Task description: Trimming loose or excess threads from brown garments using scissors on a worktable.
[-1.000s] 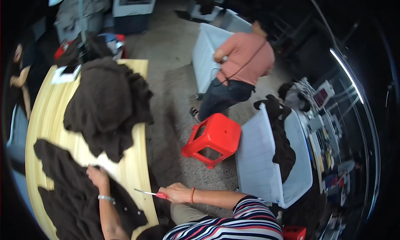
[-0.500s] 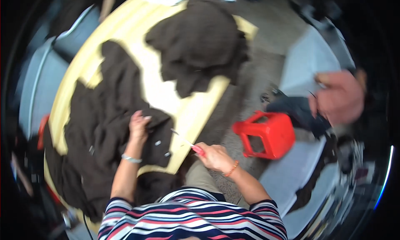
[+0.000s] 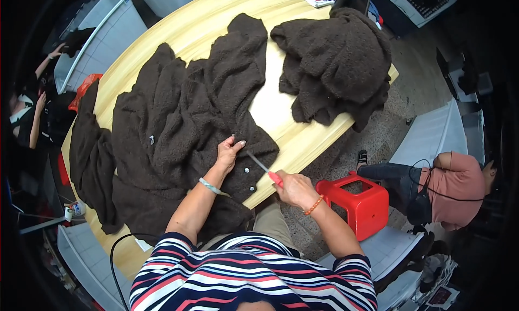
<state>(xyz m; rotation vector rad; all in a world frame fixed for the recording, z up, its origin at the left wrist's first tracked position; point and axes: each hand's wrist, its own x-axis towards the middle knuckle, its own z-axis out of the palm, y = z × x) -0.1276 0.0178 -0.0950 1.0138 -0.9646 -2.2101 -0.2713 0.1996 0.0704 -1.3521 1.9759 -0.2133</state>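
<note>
The left hand [image 3: 228,151] is pressing down on a dark brown fleece garment [image 3: 184,132], its fingers spread lightly over the front edge where pale buttons [image 3: 247,170] are sitting just to the right of the palm. A light bracelet [image 3: 210,186] is circling that wrist. The right hand [image 3: 292,186] is closing around the red handle of a small pair of scissors [image 3: 265,168], whose metal blades are pointing up and left toward the left hand, their tips lying just beside its thumb over the garment's edge. A beaded orange bracelet [image 3: 313,204] is showing on the right wrist. The garment is lying flat across the pale wooden desk [image 3: 303,138], stretching away from both hands to the left and beyond them. Farther out beyond the right hand, a heap of the same brown fleece [image 3: 340,57] is resting on the desk. To the right of the right hand, off the desk, a red plastic stool [image 3: 359,200] is standing on the floor, and another person in a salmon shirt [image 3: 457,184] is bending beyond it.
</note>
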